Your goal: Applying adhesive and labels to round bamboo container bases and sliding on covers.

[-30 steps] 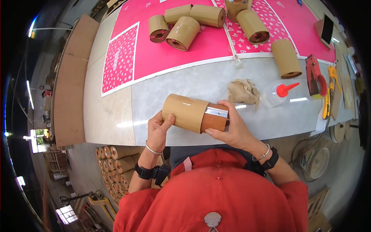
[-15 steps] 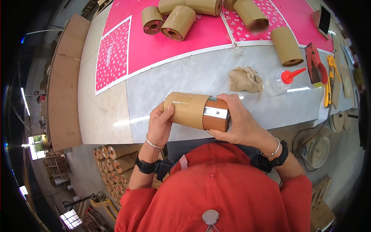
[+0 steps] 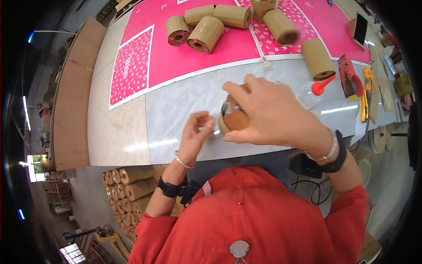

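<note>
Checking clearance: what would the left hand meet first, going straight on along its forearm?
Past grey tabletop, likely the pink sheet; the roll in the right hand sits just right of that line, depth unclear.

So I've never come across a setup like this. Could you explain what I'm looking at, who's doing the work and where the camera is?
There is no machine: a person works with two bare hands. The view comes from the left of two fisheye cameras worn on the head, looking down, so straight edges bend toward the rim.

The right hand grips a brown-ended cylinder; whether it touches the table is hard to tell. The left hand is beside it, loosely curled and holding nothing.

Farther back, several tan cardboard rolls lie on pink sheeting. Toward the right are a clear bottle with a red nozzle and a red tool.
</note>
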Motion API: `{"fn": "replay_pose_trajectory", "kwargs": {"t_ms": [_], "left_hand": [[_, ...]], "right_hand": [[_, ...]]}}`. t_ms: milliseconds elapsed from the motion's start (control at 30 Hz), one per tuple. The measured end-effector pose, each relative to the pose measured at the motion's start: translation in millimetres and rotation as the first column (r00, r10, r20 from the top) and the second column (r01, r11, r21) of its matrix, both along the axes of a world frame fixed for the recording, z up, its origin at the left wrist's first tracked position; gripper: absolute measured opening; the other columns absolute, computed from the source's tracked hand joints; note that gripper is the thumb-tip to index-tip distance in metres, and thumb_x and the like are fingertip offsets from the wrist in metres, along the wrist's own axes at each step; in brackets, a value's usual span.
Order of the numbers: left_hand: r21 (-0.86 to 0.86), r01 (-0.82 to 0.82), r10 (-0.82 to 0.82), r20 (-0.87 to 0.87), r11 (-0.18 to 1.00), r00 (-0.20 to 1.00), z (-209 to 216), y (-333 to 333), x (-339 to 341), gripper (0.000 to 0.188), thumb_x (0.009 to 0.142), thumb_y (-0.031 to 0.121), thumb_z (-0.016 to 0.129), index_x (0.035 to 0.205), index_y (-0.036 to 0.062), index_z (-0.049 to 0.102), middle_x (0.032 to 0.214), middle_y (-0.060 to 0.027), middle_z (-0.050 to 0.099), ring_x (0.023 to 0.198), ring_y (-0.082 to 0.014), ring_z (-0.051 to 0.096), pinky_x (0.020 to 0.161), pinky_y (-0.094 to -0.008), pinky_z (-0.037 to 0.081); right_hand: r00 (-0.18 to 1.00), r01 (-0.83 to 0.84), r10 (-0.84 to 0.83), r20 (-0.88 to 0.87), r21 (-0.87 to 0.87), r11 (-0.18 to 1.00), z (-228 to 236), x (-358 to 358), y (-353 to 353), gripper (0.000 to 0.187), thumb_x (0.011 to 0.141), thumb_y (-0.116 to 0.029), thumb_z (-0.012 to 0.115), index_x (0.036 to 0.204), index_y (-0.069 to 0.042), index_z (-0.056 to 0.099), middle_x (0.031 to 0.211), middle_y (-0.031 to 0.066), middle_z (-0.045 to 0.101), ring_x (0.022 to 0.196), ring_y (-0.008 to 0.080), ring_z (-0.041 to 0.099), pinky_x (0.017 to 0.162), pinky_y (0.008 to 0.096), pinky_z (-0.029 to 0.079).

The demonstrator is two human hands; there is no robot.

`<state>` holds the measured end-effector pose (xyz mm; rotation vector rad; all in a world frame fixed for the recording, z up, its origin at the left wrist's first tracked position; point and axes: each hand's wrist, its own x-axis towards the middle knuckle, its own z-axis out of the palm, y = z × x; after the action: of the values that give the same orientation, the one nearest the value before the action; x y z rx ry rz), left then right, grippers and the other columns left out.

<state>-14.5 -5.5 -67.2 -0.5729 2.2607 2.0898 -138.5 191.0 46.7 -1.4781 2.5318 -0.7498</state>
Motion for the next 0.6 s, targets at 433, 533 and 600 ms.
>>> {"fn": "replay_pose_trajectory", "kwargs": {"t_ms": [433, 533, 600], "left_hand": [[0.081, 0.103, -0.097, -0.075, 0.991, 0.992, 70.2, 9.1, -20.8, 0.052, 0.090, 0.032, 0.061, 0.125, -0.0033, 0.046, 0.115, -0.0132, 0.055, 0.110, -0.0184, 0.051, 0.095, -0.0319, 0.039], [0.132, 0.110, -0.107, -0.026, 0.985, 0.994, 75.5, 13.0, -30.9, 0.053, 0.090, 0.031, 0.061, 0.126, -0.0032, 0.045, 0.116, -0.0133, 0.055, 0.111, -0.0191, 0.050, 0.097, -0.0320, 0.038], [0.173, 0.118, -0.120, -0.002, 0.978, 0.993, 76.7, 11.8, -34.9, 0.054, 0.089, 0.031, 0.062, 0.127, -0.0030, 0.044, 0.117, -0.0134, 0.055, 0.112, -0.0196, 0.050, 0.098, -0.0322, 0.037]], "right_hand": [[0.749, 0.230, -0.029, 0.662, -0.217, 0.949, -54.3, -25.7, -9.9, 0.051, 0.091, -0.034, 0.060, 0.125, 0.003, 0.051, 0.104, 0.0078, 0.061, 0.099, 0.0122, 0.056, 0.085, 0.0265, 0.045], [0.451, 0.345, 0.120, 0.885, -0.297, 0.890, -59.6, -18.6, -8.8, 0.047, 0.091, -0.032, 0.059, 0.121, 0.003, 0.053, 0.105, 0.0071, 0.061, 0.098, 0.0113, 0.056, 0.085, 0.0251, 0.044], [0.414, 0.346, 0.121, 0.902, -0.279, 0.896, -56.8, -19.2, -8.5, 0.045, 0.092, -0.031, 0.059, 0.121, 0.003, 0.054, 0.105, 0.0067, 0.060, 0.098, 0.0110, 0.056, 0.085, 0.0248, 0.044]]}}
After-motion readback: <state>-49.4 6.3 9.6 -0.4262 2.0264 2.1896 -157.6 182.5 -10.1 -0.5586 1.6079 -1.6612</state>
